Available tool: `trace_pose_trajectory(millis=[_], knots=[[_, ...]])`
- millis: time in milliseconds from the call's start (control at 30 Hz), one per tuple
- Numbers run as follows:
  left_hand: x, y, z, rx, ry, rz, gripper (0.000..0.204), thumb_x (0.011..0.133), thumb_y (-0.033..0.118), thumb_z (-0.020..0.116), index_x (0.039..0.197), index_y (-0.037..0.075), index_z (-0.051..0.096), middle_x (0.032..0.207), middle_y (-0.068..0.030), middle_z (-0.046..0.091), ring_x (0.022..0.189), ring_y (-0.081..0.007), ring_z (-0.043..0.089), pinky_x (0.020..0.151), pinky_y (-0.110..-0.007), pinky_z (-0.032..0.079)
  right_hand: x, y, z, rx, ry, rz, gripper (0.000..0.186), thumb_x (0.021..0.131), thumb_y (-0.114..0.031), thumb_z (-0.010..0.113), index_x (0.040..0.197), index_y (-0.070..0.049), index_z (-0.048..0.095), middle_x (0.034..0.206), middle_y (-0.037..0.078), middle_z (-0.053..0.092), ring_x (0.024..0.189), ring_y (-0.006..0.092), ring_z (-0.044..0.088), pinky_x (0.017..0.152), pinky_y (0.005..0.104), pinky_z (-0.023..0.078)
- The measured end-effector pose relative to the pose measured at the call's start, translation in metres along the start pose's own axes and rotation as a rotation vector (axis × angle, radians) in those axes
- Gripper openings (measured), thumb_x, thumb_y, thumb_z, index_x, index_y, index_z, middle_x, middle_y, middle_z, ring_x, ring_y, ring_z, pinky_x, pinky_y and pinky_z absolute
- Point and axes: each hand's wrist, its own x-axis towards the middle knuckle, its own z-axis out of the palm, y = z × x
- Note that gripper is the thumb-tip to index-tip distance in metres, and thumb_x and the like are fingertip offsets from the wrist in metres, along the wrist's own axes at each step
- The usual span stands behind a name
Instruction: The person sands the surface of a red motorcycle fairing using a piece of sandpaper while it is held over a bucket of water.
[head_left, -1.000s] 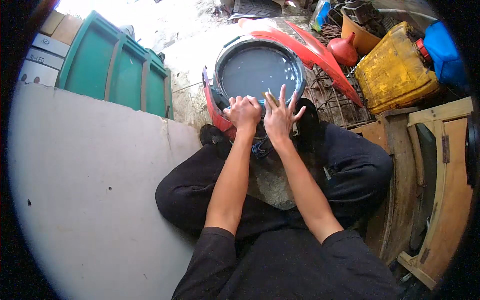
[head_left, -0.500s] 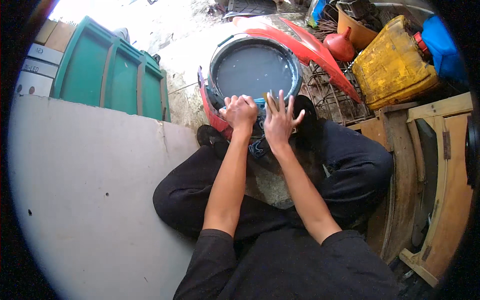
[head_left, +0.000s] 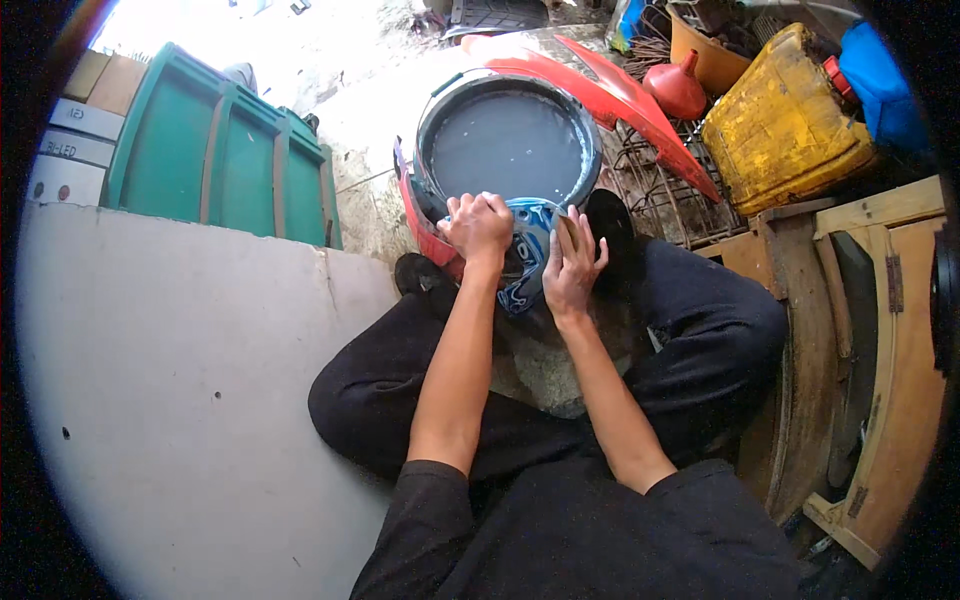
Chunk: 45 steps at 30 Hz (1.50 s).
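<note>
Two hands flank the blue-patterned piece [head_left: 533, 222] at the bucket's [head_left: 590, 150] near rim: your left hand [head_left: 478, 228] is fisted (contents hidden); your right hand [head_left: 574, 262], loosely bent fingers holding a brownish strip [head_left: 567, 234], has shifted right, baring more pattern.

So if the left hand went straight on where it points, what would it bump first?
Probably the dark bucket, at its near edge; how high the left hand sits is unclear.
</note>
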Motion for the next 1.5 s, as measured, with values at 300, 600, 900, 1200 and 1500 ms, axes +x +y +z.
trace_pose_trajectory(millis=[300, 600, 900, 1200, 1500], knots=[[0.000, 0.001, 0.001, -0.032, -0.016, -0.001, 0.039, 0.091, 0.028, 0.047, 0.076, 0.004, 0.074, 0.090, -0.0095, 0.071, 0.096, -0.0309, 0.063, 0.080, -0.055, 0.045, -0.056, -0.014, -0.003, -0.118, -0.189, 0.051, 0.034, 0.097, -0.026, 0.055, 0.129, -0.027, 0.068, 0.165, 0.003, 0.024, 0.151, 0.0369, 0.017, 0.113, 0.0671, 0.007], [0.001, 0.000, 0.001, -0.019, -0.009, -0.005, 0.039, 0.092, 0.028, 0.047, 0.076, 0.005, 0.074, 0.089, -0.0105, 0.071, 0.097, -0.0313, 0.063, 0.080, -0.055, 0.045, 0.016, -0.035, 0.005, -0.141, -0.148, 0.046, 0.048, 0.094, -0.019, 0.059, 0.138, -0.037, 0.059, 0.168, 0.006, 0.014, 0.151, 0.0439, 0.012, 0.111, 0.0733, 0.007], [0.000, 0.006, -0.007, -0.042, -0.054, 0.010, 0.041, 0.092, 0.030, 0.046, 0.078, 0.004, 0.074, 0.091, -0.0107, 0.072, 0.098, -0.0316, 0.063, 0.082, -0.057, 0.045, -0.028, -0.024, -0.006, -0.169, -0.184, 0.108, 0.051, 0.093, -0.020, 0.058, 0.141, -0.035, 0.056, 0.167, 0.009, 0.017, 0.151, 0.0449, 0.012, 0.111, 0.0741, 0.005], [0.003, 0.003, -0.005, 0.017, -0.058, -0.014, 0.041, 0.092, 0.030, 0.046, 0.078, 0.005, 0.075, 0.093, -0.0113, 0.072, 0.100, -0.0312, 0.063, 0.082, -0.055, 0.046, -0.023, -0.024, -0.006, -0.181, -0.172, 0.058, 0.048, 0.093, -0.022, 0.060, 0.139, -0.036, 0.058, 0.166, 0.007, 0.021, 0.151, 0.0434, 0.013, 0.112, 0.0731, 0.005], [0.002, 0.001, -0.008, -0.003, -0.098, -0.044, 0.043, 0.092, 0.031, 0.044, 0.082, 0.004, 0.076, 0.099, -0.0132, 0.072, 0.103, -0.0323, 0.063, 0.085, -0.056, 0.045, 0.000, -0.034, -0.005, -0.202, -0.163, 0.041, 0.048, 0.092, -0.018, 0.058, 0.138, -0.031, 0.059, 0.166, 0.008, 0.021, 0.151, 0.0416, 0.014, 0.112, 0.0726, 0.008]])
